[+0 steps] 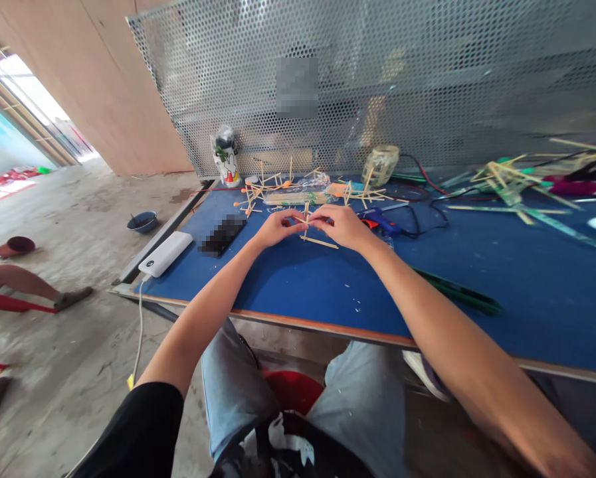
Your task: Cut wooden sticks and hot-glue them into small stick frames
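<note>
Head view: both hands are raised over the far half of a smooth, matt blue worktop [298,285], fingertips nearly meeting. The left hand [276,228] and the right hand [343,226] are each closed in a pinch on a small crossed stick piece [306,214], made of thin, pale, straight-edged wood; the exact joint is too small to tell. Just below it, a loose stick [319,243] lies flat on the worktop.

Beyond the hands sits a crinkled, clear plastic packet [298,198] of pale sticks. Angular stick frames with rounded orange ends [252,194] stand to its left. A blue glue gun [383,223] lies beside the right hand, near a dark cable. Further right is a heap of stick frames [509,186], spiky in outline, with green parts.

To the left lie a glossy white power bank [166,254] with rounded corners and a flat, dark rectangular object [222,235], blurred. A long green object [460,293] lies partly behind the right forearm. Behind the worktop rises a grey metal panel [238,73], perforated with small, regular holes
</note>
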`<state>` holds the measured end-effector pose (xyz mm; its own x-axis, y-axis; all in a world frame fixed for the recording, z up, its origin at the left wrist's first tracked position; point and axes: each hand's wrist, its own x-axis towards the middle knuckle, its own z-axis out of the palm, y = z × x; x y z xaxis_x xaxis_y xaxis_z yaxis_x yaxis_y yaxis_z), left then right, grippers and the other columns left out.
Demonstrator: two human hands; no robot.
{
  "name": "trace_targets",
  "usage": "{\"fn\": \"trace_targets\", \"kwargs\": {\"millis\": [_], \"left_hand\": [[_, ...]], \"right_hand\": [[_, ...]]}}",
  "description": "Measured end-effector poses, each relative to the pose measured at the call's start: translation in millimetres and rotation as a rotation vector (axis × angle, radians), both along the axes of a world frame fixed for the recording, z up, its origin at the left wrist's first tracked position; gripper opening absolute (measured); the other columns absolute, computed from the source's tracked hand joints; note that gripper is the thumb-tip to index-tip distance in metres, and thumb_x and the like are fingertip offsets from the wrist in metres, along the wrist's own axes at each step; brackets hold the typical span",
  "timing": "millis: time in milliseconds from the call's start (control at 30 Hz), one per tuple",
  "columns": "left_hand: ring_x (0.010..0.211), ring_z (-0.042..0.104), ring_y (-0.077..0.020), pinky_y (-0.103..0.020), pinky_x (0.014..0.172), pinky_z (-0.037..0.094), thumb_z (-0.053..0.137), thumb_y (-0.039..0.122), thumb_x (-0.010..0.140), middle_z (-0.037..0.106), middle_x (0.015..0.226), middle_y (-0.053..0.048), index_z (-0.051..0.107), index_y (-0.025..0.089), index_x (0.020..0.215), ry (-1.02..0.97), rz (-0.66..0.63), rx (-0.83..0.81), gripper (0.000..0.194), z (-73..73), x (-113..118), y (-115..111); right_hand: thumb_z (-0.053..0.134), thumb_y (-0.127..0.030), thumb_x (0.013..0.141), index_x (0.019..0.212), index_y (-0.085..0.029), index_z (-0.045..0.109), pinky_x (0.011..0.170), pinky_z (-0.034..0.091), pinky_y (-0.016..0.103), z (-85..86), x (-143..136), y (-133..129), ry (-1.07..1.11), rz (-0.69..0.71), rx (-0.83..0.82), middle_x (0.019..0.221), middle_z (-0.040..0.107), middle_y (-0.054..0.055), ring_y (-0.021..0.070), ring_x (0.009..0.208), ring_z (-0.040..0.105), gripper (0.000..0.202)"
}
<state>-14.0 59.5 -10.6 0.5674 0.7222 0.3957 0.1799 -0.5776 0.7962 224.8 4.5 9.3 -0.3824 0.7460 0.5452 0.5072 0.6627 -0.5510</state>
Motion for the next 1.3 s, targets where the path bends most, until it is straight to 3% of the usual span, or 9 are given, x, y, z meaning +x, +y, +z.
{"fn": "trace_targets", "kwargs": {"millis": [167, 433, 733, 1067, 1300], "left_hand": [[0.067, 0.041, -0.0109, -0.029, 0.065, 0.032, 0.087, 0.064, 0.084, 0.066, 0.084, -0.002, 0.082, 0.021, 0.101, -0.005, 0.025, 0.136, 0.046, 3.7, -3, 3], [0.067, 0.037, -0.0107, -0.031, 0.065, 0.028, 0.093, 0.057, 0.079, 0.062, 0.086, -0.001, 0.085, 0.022, 0.105, 0.051, -0.022, 0.114, 0.044, 10.6, -9, 5], [0.067, 0.039, -0.0124, -0.032, 0.067, 0.031, 0.089, 0.058, 0.083, 0.060, 0.082, -0.001, 0.086, 0.024, 0.100, 0.068, 0.039, 0.175, 0.038, 15.1, -7, -3], [0.080, 0.048, -0.0158, -0.034, 0.083, 0.045, 0.093, 0.040, 0.084, 0.058, 0.088, -0.003, 0.086, 0.024, 0.097, 0.098, 0.128, 0.262, 0.022, 15.9, -5, -6], [0.074, 0.044, -0.0132, -0.032, 0.076, 0.042, 0.091, 0.043, 0.086, 0.054, 0.089, -0.002, 0.086, 0.022, 0.099, 0.099, 0.104, 0.267, 0.025, 15.6, -5, -7]], "right_hand": [[0.066, -0.042, 0.099, 0.105, -0.025, 0.078, 0.076, 0.056, 0.041, -2.3, 0, 0, 0.034, -0.011, -0.039, 0.095, 0.080, 0.007, 0.0224, 0.078, 0.071, 0.022], [0.068, -0.044, 0.098, 0.099, -0.024, 0.078, 0.081, 0.056, 0.041, -0.7, 0, -1, 0.029, 0.001, -0.051, 0.097, 0.081, 0.008, 0.0232, 0.084, 0.073, 0.022], [0.067, -0.044, 0.098, 0.100, -0.025, 0.078, 0.079, 0.057, 0.041, -0.5, -1, -2, 0.011, -0.021, -0.034, 0.098, 0.081, 0.009, 0.0239, 0.085, 0.072, 0.022], [0.065, -0.043, 0.099, 0.100, -0.025, 0.076, 0.077, 0.057, 0.042, 1.2, -3, -5, 0.011, -0.027, -0.018, 0.094, 0.079, 0.008, 0.0216, 0.077, 0.070, 0.021], [0.066, -0.043, 0.100, 0.099, -0.024, 0.076, 0.077, 0.058, 0.042, -0.3, -3, -3, 0.007, -0.036, -0.014, 0.095, 0.080, 0.008, 0.0221, 0.080, 0.071, 0.022]]}}
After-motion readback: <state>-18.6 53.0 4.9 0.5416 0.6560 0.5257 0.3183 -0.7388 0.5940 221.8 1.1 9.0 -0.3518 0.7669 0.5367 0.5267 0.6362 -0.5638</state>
